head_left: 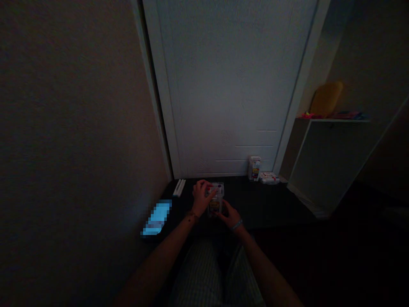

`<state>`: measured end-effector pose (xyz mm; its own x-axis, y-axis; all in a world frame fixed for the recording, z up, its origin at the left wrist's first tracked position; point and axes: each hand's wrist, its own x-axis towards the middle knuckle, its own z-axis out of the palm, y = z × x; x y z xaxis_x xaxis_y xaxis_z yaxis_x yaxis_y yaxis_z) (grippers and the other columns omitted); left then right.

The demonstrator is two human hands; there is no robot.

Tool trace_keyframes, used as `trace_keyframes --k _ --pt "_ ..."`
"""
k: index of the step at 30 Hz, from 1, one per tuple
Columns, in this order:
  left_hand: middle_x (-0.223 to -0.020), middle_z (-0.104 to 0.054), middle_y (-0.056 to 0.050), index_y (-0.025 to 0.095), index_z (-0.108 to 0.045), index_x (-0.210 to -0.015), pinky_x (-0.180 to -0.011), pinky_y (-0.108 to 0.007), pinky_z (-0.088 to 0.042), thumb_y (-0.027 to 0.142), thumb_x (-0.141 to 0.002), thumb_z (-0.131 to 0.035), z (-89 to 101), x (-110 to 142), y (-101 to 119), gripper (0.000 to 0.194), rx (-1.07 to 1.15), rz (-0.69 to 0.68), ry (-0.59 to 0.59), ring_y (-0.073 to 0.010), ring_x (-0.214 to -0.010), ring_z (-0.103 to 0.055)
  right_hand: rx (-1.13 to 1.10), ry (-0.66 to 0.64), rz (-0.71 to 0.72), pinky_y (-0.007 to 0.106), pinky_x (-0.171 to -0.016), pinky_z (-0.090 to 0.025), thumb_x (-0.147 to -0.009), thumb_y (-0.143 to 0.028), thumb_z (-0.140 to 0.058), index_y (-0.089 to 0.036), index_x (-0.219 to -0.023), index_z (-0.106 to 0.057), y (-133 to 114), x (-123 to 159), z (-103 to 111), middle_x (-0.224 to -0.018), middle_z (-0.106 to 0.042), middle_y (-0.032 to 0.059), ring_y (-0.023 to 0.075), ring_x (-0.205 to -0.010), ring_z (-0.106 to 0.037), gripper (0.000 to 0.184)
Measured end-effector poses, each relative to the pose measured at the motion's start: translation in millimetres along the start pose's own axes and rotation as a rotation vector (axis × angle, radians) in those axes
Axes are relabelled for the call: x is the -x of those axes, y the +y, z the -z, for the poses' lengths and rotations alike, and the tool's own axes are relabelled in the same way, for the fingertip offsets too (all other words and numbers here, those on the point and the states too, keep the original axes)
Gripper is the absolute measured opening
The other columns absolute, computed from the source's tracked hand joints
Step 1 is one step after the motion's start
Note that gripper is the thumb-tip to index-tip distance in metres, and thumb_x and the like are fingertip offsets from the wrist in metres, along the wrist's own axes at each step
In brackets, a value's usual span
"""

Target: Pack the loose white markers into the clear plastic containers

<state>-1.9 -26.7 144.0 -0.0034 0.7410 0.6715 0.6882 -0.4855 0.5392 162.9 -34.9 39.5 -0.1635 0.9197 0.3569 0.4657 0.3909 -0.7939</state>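
A clear plastic case (pixel 215 205) with a yellow and dark label stands on the dark table between my hands. Red and dark round spots, like marker caps, show at its top. My left hand (pixel 202 198) reaches over the top left of the case, its fingers and thumb bent around the upper edge. Whether a single marker is pinched there is too dark to tell. Around the lower right side of the case curls my right hand (pixel 229 214), thumb in front. Two white markers (pixel 179 187) lie side by side to the left.
At the far left of the dark table (pixel 255 209) glows a blurred phone screen (pixel 157 218). A similar labelled case (pixel 254 168) stands against the white door (pixel 230 85), beside a flat pile of white markers (pixel 269 178). A cabinet (pixel 329 153) borders the right side.
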Motion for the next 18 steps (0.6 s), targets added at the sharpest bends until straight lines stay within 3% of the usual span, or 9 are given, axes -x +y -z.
trace_keyframes --k 6,10,14,18 --pt "-0.127 -0.043 -0.011 0.023 -0.03 -0.129 -0.097 -0.04 -0.042 0.033 -0.076 -0.068 -20.1 16 -22 0.066 0.524 0.143 -0.034 -0.0219 -0.116 -0.05 -0.009 0.012 0.003 0.027 -0.068 -0.048 -0.077 -0.045 -0.068 -0.026 -0.134 -0.044 3 0 -2 -0.105 -0.068 0.0033 0.0156 -0.076 -0.063 0.065" --pt "-0.133 -0.039 -0.014 0.025 -0.012 -0.135 -0.099 -0.041 -0.043 0.03 -0.067 -0.076 -33.7 40 -32 0.093 0.653 0.284 -0.041 -0.0231 -0.118 -0.053 -0.03 -0.007 0.031 0.026 -0.068 -0.048 -0.078 -0.042 -0.068 -0.027 -0.136 -0.042 6 0 0 -0.103 -0.068 0.0022 0.0149 -0.076 -0.063 0.065" --pt "-0.134 -0.043 -0.015 0.025 -0.016 -0.13 -0.103 -0.043 -0.041 0.031 -0.063 -0.079 -40.0 63 -37 0.092 0.649 0.361 -0.196 -0.0255 -0.123 -0.051 0.026 -0.026 0.034 0.026 -0.067 -0.048 -0.08 -0.034 -0.064 -0.025 -0.138 -0.041 11 -1 -1 -0.093 -0.068 0.0016 0.0157 -0.075 -0.062 0.063" --pt "-0.13 -0.052 -0.012 0.023 -0.029 -0.127 -0.103 -0.041 -0.041 0.032 -0.066 -0.078 -41.7 72 -42 0.079 0.619 0.328 -0.241 -0.0242 -0.121 -0.054 0.033 -0.039 0.049 0.028 -0.069 -0.049 -0.08 -0.031 -0.062 -0.029 -0.14 -0.038 21 -4 -5 -0.097 -0.068 0.0006 0.0164 -0.077 -0.063 0.065"
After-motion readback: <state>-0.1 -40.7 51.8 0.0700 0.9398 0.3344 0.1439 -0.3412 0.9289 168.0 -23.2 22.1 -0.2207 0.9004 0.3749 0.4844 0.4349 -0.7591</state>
